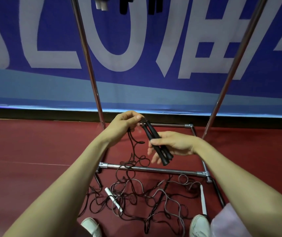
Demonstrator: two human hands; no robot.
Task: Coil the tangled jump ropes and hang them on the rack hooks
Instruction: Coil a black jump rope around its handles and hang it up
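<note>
Right hand grips both black handles mid-air, centre; left hand pinches black cord near handle tops. Cord limp, light, snag-prone, trailing into near floor tangle; gather by loops.

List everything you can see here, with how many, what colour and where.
banner: 1, blue and white, behind rack
rack: 1, silver, centre
hung handles: several, white and black, top edge
black handles: 2, black, held together
tangled ropes: several, dark, on floor
white handles: 2, white, in the tangle
shoes: 2, white, bottom edge
left hand: pinches one of the tangled ropes
right hand: grips black handles
</note>
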